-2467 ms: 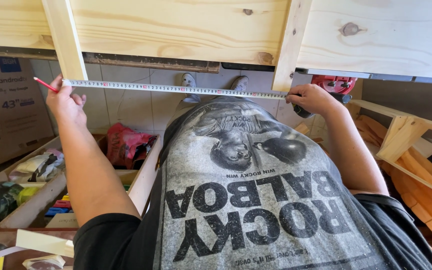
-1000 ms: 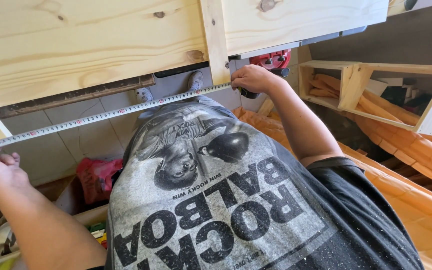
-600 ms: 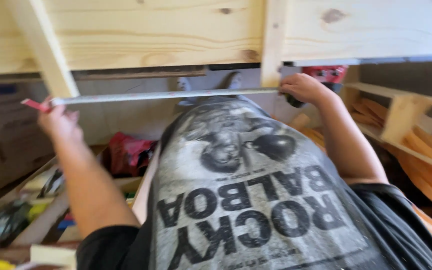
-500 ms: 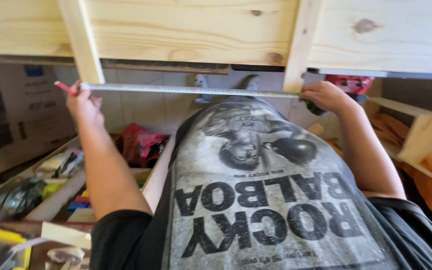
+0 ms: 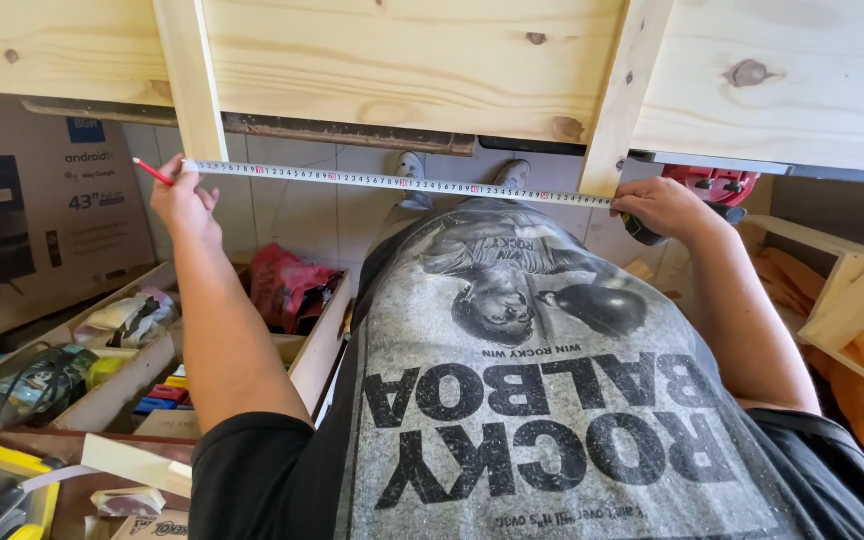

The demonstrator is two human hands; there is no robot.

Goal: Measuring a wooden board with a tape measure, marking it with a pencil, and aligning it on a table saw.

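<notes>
A white measuring tape (image 5: 392,181) stretches between two upright pine slats, the left slat (image 5: 190,75) and the right slat (image 5: 626,85), fixed across a wide pine board (image 5: 402,60). My left hand (image 5: 184,196) pins the tape's free end at the foot of the left slat and also grips a red pencil (image 5: 152,171). My right hand (image 5: 660,206) holds the tape's dark case at the foot of the right slat. The case is mostly hidden under my fingers.
A wooden tray (image 5: 324,340) with dividers holds a red bag (image 5: 287,287), rags and small coloured items at lower left. A large cardboard box (image 5: 32,200) stands at left. A red tool (image 5: 714,184) lies behind my right hand, and an open wooden frame (image 5: 852,295) sits over orange material at right.
The view swung right, then back to the left. Both hands kept the tape stretched between the two slats; the left hand still holds the pencil.
</notes>
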